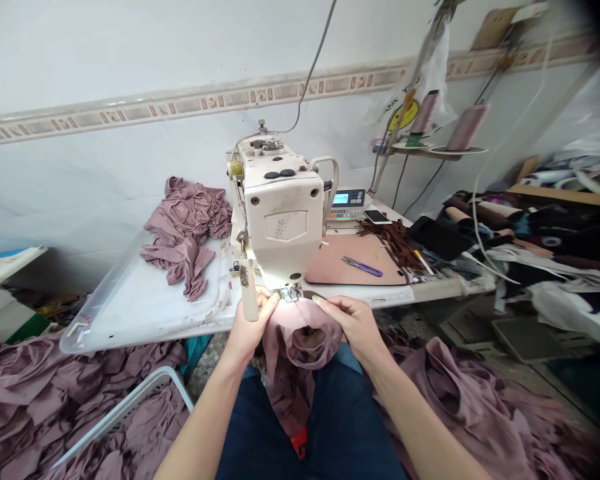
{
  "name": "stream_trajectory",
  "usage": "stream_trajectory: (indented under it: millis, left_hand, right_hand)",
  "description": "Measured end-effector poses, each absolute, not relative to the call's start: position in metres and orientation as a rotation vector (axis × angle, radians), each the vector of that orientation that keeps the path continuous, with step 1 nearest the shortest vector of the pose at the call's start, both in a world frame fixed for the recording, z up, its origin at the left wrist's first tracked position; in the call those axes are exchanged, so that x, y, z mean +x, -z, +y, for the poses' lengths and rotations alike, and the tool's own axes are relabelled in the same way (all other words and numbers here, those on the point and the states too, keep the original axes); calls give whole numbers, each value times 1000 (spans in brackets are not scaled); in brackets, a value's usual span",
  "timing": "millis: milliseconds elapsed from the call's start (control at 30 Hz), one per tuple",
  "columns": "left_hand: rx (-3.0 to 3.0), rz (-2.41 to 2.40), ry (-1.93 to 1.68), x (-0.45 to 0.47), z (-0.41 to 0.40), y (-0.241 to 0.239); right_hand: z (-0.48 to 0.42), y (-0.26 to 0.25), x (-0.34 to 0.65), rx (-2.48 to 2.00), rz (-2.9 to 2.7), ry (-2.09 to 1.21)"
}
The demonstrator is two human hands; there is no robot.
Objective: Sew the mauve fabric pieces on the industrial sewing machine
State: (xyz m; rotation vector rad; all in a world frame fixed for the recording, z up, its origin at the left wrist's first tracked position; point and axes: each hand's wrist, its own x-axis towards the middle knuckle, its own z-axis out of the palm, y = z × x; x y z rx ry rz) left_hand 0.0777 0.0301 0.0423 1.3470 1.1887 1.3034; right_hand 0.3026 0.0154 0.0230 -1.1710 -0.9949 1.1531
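Observation:
A mauve garment (305, 337) hangs from the front of the sewing machine (283, 220), its round opening facing me and its lower part dropping between my knees. Its upper edge lies at the presser foot (291, 293). My left hand (253, 320) pinches that edge just left of the foot, partly behind a pale upright bar on the machine. On the right, my right hand (353, 320) grips the same garment between thumb and fingers, close to a dark strip at the edge. The needle point is too small to make out.
A heap of mauve fabric (187, 227) lies on the table's left side. Purple thread snips (361, 267) rest on a tan mat (330, 257) at right, near a control panel (347, 203). A basket (125, 407) with fabric stands lower left; more fabric (460, 393) is piled lower right.

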Motion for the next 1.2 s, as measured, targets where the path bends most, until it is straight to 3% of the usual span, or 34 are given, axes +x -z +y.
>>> stream_trajectory:
  millis: [267, 533, 767, 900, 1000, 1200]
  left_hand:
    - [1317, 1292, -1083, 22, -2, -12]
    - [1372, 1345, -1219, 8, 14, -21]
    - [1379, 1301, -1100, 23, -16, -3]
    - [1586, 1082, -753, 28, -39, -4]
    - [1640, 1064, -714, 35, -47, -12]
    - [1584, 771, -343, 62, -60, -5]
  right_hand:
    - [-26, 17, 296, -1210, -1018, -925]
    - [-51, 16, 215, -952, -1074, -1517]
    - [-58, 7, 252, -1018, -981, -1513]
    - [-66, -10, 293, -1116, -1226, -1500]
    - [-75, -24, 305, -1152, -1598, -1427]
    - [-83, -33, 299, -982, -2029, -1324]
